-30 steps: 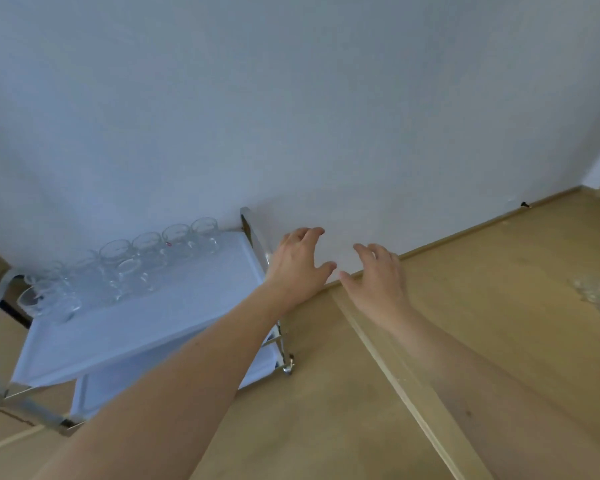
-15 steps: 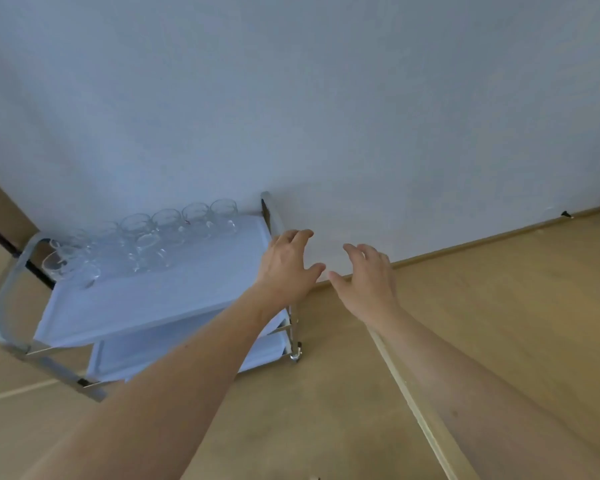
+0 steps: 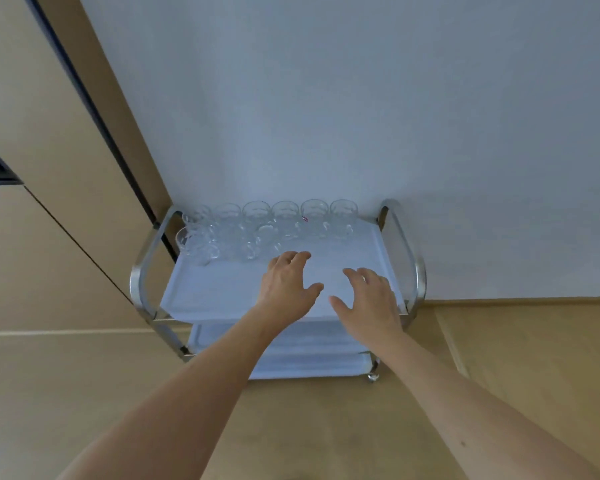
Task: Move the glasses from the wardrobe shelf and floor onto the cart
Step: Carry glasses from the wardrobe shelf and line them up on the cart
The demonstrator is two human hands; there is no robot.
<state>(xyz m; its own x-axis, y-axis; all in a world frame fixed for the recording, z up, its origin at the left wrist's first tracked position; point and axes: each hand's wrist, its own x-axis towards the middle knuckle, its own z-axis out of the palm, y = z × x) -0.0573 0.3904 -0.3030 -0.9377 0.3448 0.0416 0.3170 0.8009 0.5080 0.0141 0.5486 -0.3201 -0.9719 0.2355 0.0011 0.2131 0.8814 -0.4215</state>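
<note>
A steel cart (image 3: 417, 271) with a white top tray (image 3: 215, 289) stands against the wall. Several clear glasses (image 3: 284, 220) stand in two rows along the tray's far and left part. My left hand (image 3: 286, 285) hovers over the tray's middle, fingers loosely spread, holding nothing. My right hand (image 3: 371, 303) hovers beside it over the tray's right front part, also empty with relaxed fingers. Neither hand touches a glass.
The cart has a lower white shelf (image 3: 312, 355) and a small wheel (image 3: 373, 376). A beige wardrobe door (image 3: 49, 202) stands to the left of the cart. Wooden floor (image 3: 534, 358) spreads around it, and a pale wall (image 3: 326, 98) rises behind.
My view has swung left, so the cart now sits centred. Both hands, earlier right of the cart near the wall base, are now over its top tray.
</note>
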